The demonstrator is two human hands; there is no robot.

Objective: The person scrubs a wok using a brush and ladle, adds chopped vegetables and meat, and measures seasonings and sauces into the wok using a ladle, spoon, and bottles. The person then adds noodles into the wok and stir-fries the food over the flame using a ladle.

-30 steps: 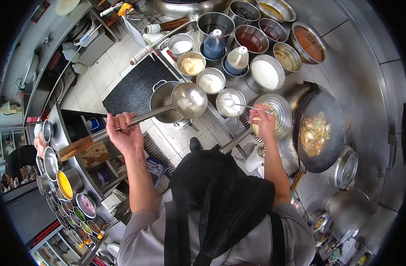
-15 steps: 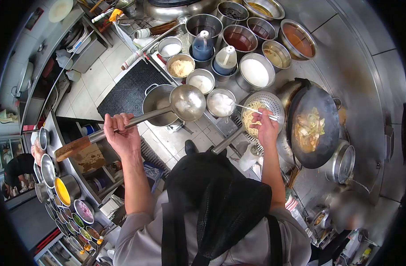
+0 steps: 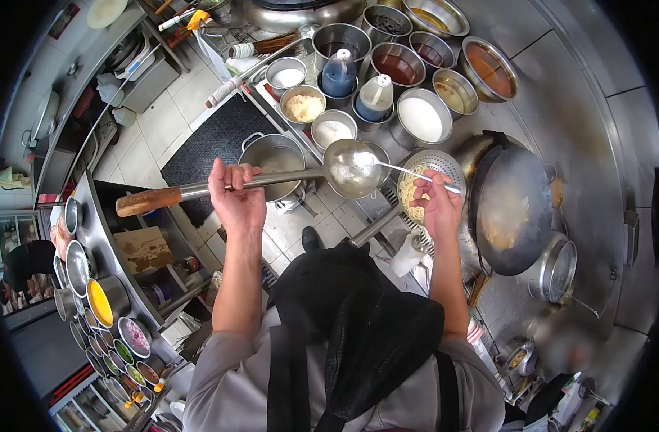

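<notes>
My left hand (image 3: 237, 198) is wrapped round the metal shaft of a large ladle (image 3: 286, 176), whose wooden grip points left. The ladle's bowl hangs over a small metal bowl (image 3: 379, 153), hiding most of it. Between the fingers of my right hand (image 3: 441, 209) is a thin small spoon (image 3: 420, 176); its far tip reaches the rim of the ladle's bowl. Below and left of that hand, a perforated strainer (image 3: 444, 162) holds pale noodles (image 3: 408, 196). To the right of my right hand, a black wok (image 3: 524, 248) steams, with its food blurred by the vapour.
Metal pots of sauces and powders stand at the back, including a white one (image 3: 421, 119) and two squeeze bottles (image 3: 376, 93). A stockpot (image 3: 272, 144) is beneath the ladle's shaft. Several ingredient bowls (image 3: 135, 336) line the left counter. A lidded pot (image 3: 556, 270) sits right.
My left hand has moved right with the ladle, so its bowl now covers the small bowl of white powder and meets the spoon's tip. Steam over the wok has thickened.
</notes>
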